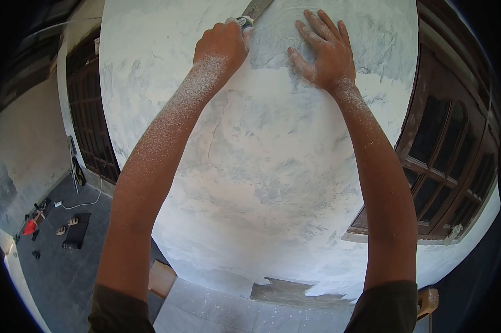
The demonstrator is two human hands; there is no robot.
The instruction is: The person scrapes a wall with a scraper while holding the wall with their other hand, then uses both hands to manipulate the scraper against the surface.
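Note:
Both my arms reach up to a white plastered wall [261, 166]. My left hand [221, 45] is closed around the handle of a scraper, and its metal blade [257, 8] lies flat against the wall near the top edge of the view. My right hand [327, 49] rests flat on the wall just right of the blade, fingers spread and pointing up. White dust covers both forearms and the backs of the hands.
A dark wooden window frame [450, 166] stands to the right of the wall, another dark wooden door [92, 122] to the left. Far below on the left, the grey floor [67, 266] carries sandals, a cable and small items. A wooden platform edge [162, 277] shows beneath me.

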